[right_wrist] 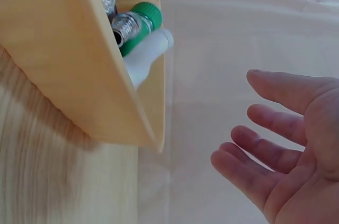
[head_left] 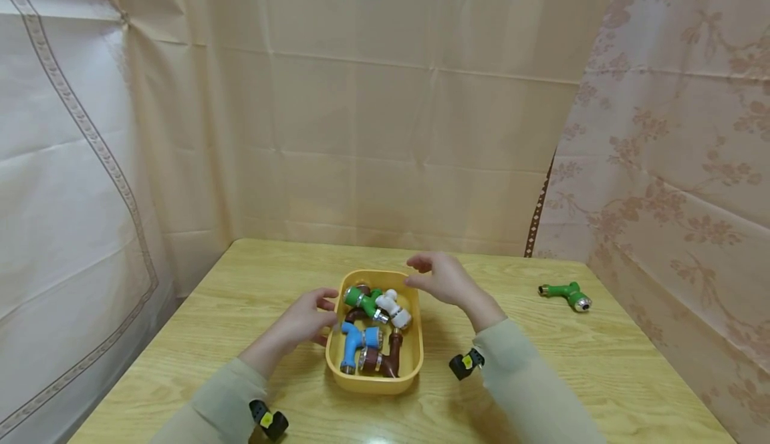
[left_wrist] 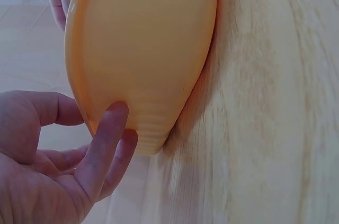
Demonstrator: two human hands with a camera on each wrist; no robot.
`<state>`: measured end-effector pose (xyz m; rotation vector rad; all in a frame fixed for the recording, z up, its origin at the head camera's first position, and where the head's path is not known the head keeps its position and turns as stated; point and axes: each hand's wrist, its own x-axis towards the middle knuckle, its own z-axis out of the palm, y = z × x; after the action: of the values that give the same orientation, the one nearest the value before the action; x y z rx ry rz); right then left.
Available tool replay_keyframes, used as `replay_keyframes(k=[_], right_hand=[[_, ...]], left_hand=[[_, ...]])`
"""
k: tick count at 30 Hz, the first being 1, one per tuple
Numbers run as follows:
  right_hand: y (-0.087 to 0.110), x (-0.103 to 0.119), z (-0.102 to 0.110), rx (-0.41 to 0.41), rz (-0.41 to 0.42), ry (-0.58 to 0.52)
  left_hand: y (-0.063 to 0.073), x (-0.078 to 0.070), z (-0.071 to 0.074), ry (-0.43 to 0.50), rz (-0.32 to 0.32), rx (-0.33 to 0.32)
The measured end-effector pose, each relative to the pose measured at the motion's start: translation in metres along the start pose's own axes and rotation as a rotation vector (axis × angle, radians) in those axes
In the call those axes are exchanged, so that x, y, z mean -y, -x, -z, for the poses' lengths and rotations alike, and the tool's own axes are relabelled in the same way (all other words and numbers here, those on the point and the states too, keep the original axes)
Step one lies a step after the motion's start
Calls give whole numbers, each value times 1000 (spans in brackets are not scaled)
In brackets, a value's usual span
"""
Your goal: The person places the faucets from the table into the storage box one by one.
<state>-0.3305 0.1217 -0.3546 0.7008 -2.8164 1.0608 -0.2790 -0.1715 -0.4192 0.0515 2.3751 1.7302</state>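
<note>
A yellow plastic basket [head_left: 374,385] stands on the table and holds several tap-like pipe fittings. Among them are a blue one [head_left: 351,344], a green one [head_left: 361,302], a white one [head_left: 394,310] and a brown one [head_left: 392,357]. My left hand [head_left: 303,320] is at the basket's left side, fingers loosely bent and apart. In the left wrist view, its fingertips [left_wrist: 117,112] overlap the outer wall and the thumb passes behind the rim. Near the far right corner, my right hand [head_left: 442,280] hovers with relaxed fingers and holds nothing; the right wrist view shows it apart from the rim.
Another green pipe fitting [head_left: 567,293] lies at the far right of the wooden table [head_left: 240,290]. Cream curtains [head_left: 391,130] hang behind the table, with a flowered one [head_left: 680,163] at the right. Black wrist cameras [head_left: 269,420] sit on both sleeves.
</note>
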Motion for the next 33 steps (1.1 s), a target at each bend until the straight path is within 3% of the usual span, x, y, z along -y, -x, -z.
replay_keyframes(k=[16,33], right_hand=[[11,-23,39,-74,68,-40],[32,-63,83,-162,-30,18]], left_hand=[[0,0,0,3,-3,6],[-1,1,1,-6,-7,9]])
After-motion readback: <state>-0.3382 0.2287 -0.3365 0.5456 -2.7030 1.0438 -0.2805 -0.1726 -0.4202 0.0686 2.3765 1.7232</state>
